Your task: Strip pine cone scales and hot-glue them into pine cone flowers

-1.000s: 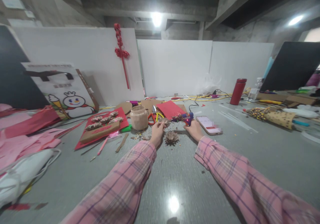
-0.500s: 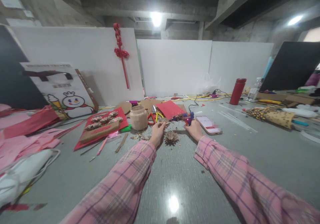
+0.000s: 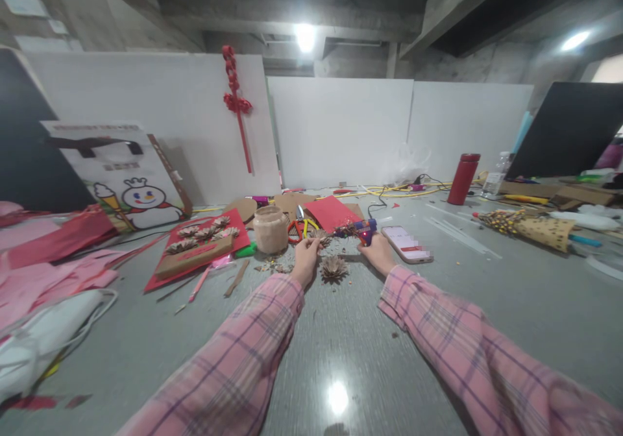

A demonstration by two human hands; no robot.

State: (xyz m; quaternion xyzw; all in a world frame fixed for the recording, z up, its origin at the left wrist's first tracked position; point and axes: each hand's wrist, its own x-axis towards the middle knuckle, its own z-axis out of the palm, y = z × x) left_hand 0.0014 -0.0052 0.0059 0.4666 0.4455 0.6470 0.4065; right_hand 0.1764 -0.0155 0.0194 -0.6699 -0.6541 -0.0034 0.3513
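My right hand is wrapped round the handle of a blue glue gun, whose nozzle side points left and is cluttered with brown bits. My left hand is closed in a pinch at the edge of a small brown petalled flower, facing the gun. Just below, between both hands, a fuller brown flower rests on the grey table. Small brown scraps lie left of my left hand. The fingertips of the left hand are partly hidden.
Behind the hands are a beige jar, scissors and a red sheet. A phone lies right of my right hand. Brown flowers sit on a red card at left. Farther right stand a red flask and a bottle.
Both hands, the glue gun and the flowers stay practically in place. The whole view has shifted very slightly.
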